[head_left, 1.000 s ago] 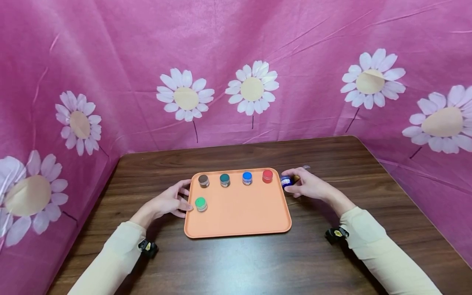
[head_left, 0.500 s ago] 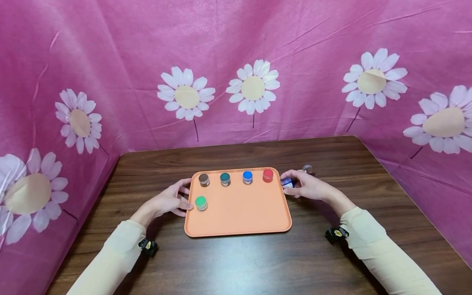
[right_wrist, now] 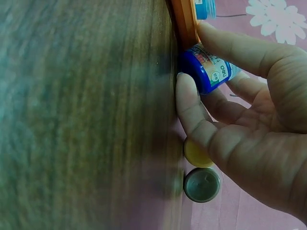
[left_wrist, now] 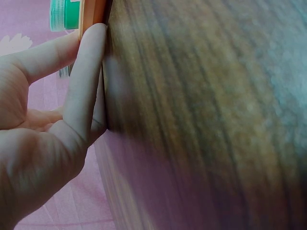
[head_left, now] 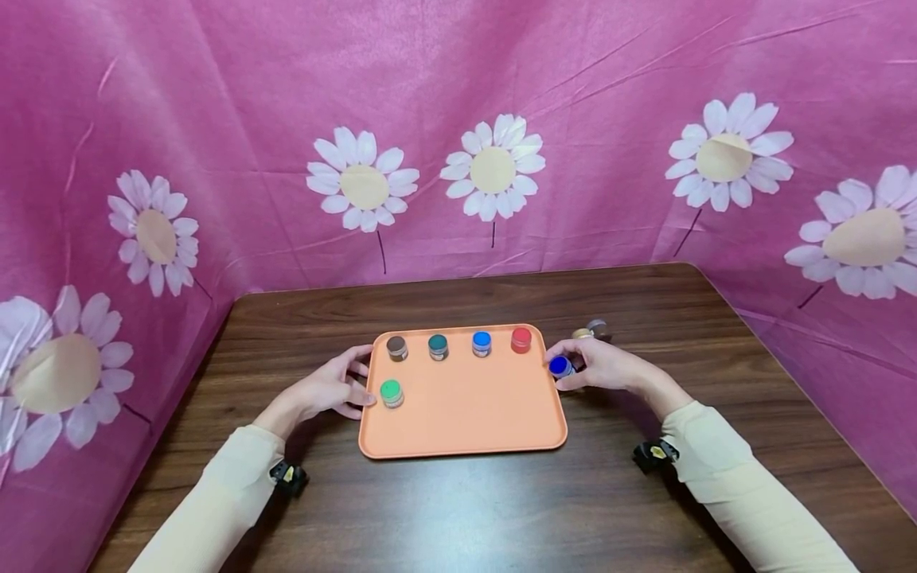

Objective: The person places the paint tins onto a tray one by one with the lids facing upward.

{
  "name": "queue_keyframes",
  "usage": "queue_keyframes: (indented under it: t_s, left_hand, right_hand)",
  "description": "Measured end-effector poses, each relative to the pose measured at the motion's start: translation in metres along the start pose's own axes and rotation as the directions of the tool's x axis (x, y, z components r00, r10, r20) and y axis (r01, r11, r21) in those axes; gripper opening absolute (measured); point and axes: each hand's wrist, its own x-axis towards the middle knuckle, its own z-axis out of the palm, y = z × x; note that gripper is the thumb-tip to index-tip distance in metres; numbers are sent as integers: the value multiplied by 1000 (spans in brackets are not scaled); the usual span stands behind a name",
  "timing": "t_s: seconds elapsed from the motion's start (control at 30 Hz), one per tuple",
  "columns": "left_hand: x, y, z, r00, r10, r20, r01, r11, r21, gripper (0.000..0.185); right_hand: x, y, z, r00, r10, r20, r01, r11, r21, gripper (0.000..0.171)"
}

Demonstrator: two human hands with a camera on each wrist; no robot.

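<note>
My left hand (head_left: 333,384) pinches the left rim of an orange tray (head_left: 458,430), thumb and a finger at its edge in the left wrist view. On the tray stand several small jars: a brown-lidded jar (head_left: 397,348), a dark green jar (head_left: 438,348), a blue jar (head_left: 481,344) and a red jar (head_left: 521,341) along the far side, a green-lidded jar (head_left: 392,394) nearer the left. Just outside the right rim, my right hand (head_left: 598,364) holds a dark blue jar (head_left: 560,366) between thumb and fingers. Its label (right_wrist: 213,64) shows, tilted, in the right wrist view.
Behind my right hand, a yellowish-lidded jar (head_left: 583,333) and a grey-brown jar (head_left: 597,327) are on the wooden table (head_left: 444,509). A pink cloth (head_left: 430,79) printed with daisies surrounds the table's back and sides.
My right hand has turned the dark blue jar, so its round blue face now points up toward the head camera. The yellowish and grey-brown jars show more. The left hand has stayed at the tray.
</note>
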Motion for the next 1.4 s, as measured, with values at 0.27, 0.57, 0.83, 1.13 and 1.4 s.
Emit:
queue_keyframes:
  t_s: [0.27, 0.57, 0.83, 1.13, 1.4]
  left_hand:
    - [1, 0, 0, 1000, 7, 2, -7, 1000, 0, 98]
    - [1, 1, 0, 1000, 13, 8, -13, 1000, 1, 98]
    - [0, -1, -1, 1000, 12, 0, -12, 1000, 10, 97]
    - [0, -1, 0, 1000, 8, -1, -8, 1000, 1, 97]
    - [-1, -1, 0, 1000, 6, -2, -6, 1000, 2, 97]
  right_hand:
    - [-2, -4, -1, 999, 39, 31, -40, 999, 30, 39]
    - [-6, -8, -4, 999, 39, 31, -39, 999, 6, 41]
    - [0, -22, -4, 1000, 9, 11, -10, 999, 31, 46]
    - [15, -37, 11, 999, 37, 16, -38, 997, 67, 44]
    - [39, -54, 30, 993, -86, 85, 77, 993, 94, 41]
